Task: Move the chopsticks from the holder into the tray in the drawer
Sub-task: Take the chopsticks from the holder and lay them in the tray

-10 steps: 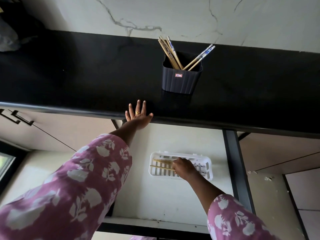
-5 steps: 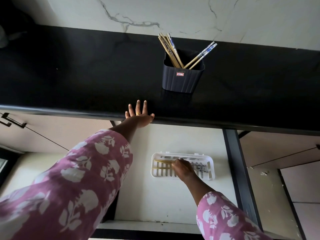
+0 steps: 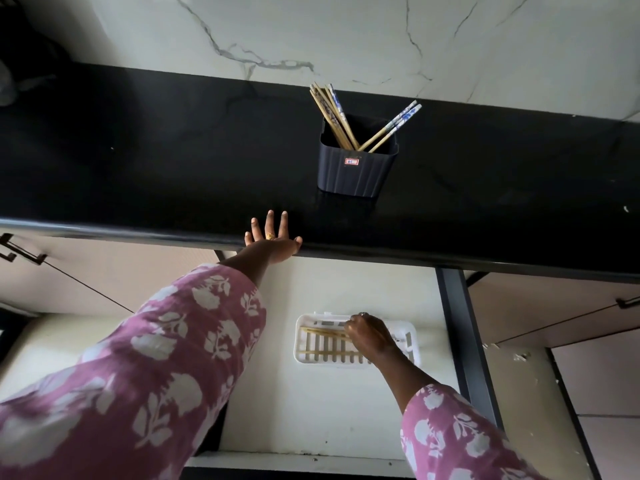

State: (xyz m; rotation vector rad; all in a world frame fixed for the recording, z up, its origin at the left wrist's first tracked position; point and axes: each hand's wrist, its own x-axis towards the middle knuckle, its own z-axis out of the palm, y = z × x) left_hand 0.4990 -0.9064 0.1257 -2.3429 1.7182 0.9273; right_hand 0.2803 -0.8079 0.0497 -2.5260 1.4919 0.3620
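Right hand (image 3: pixel 370 336), grip curled on wooden chopsticks (image 3: pixel 322 331) lying lengthwise in white slotted plastic tray (image 3: pixel 329 364); flat left hand (image 3: pixel 273 237) on black desk (image 3: pixel 138 168) is nearer the dark ribbed holder (image 3: pixel 353 171).

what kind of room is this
Most likely a home kitchen: a black counter against a marbled wall, a holder of chopsticks standing on it, and an open drawer below with a white slotted tray.
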